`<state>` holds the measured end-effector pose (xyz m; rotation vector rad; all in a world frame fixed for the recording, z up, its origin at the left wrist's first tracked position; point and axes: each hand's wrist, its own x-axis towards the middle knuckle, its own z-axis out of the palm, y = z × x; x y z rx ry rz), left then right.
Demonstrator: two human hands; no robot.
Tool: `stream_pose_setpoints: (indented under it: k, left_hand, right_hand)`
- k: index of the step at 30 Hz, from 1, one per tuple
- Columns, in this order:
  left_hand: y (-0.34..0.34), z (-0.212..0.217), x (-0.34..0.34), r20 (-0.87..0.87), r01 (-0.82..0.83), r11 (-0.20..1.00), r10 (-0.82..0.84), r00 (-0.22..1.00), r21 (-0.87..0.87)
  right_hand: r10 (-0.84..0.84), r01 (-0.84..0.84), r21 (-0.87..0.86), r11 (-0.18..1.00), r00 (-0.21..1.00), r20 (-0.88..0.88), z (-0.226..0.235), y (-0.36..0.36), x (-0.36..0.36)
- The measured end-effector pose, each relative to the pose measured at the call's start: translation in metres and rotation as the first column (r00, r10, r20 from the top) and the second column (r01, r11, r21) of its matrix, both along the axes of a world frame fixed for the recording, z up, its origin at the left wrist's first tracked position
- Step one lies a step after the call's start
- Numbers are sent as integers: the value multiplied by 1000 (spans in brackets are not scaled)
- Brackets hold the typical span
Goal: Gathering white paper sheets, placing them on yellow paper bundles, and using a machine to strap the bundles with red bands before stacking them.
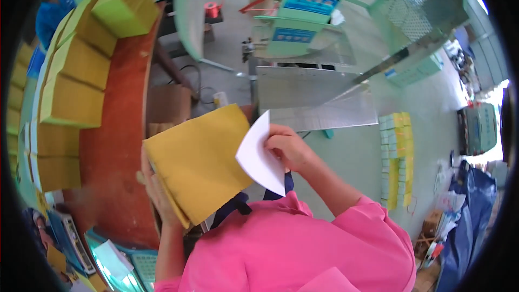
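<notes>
My left hand (157, 192) grips from below a stack of flat yellow sheets (200, 162), held up near my chest at the centre of the view. My right hand (286, 146) pinches a white sheet of paper (262, 157) that curls over the right edge of the yellow stack. A pink sleeve covers my right upper arm. Most of my left palm is hidden behind the yellow stack.
A red-brown table (116, 146) on the left carries rows of yellow-green boxes (75, 94). A metal chute (313, 100) and a pale green machine (308, 16) stand ahead. Stacked yellow and green packs (396, 154) lie on the floor to the right, beside blue bags (467, 216).
</notes>
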<state>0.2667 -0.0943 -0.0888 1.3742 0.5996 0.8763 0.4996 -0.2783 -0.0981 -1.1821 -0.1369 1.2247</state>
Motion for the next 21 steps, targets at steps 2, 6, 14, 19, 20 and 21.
stream_pose_setpoints:
  k: [2,6,14,19,20,21]
  left_hand:
    - [-32,-28,55,11,77,996,-78,997,34]
    - [-107,-81,179,87,260,965,-257,963,-34]
    - [-220,-179,358,28,317,942,-316,948,-110]
    - [-217,-183,362,-233,236,956,-192,953,174]
    - [-216,-183,363,-285,230,940,-155,946,251]
    - [-214,-183,363,-331,231,916,-118,936,327]
  right_hand:
    - [-95,101,-73,992,992,89,-2,-55,45]
    - [-246,268,-154,951,958,148,-24,-158,141]
    - [-213,218,-170,961,976,46,-86,-283,328]
    - [-155,143,-60,988,932,-327,-133,-310,382]
    - [-145,135,-53,989,925,-351,-139,-308,385]
    - [-200,191,-63,980,891,-407,-143,-303,385]
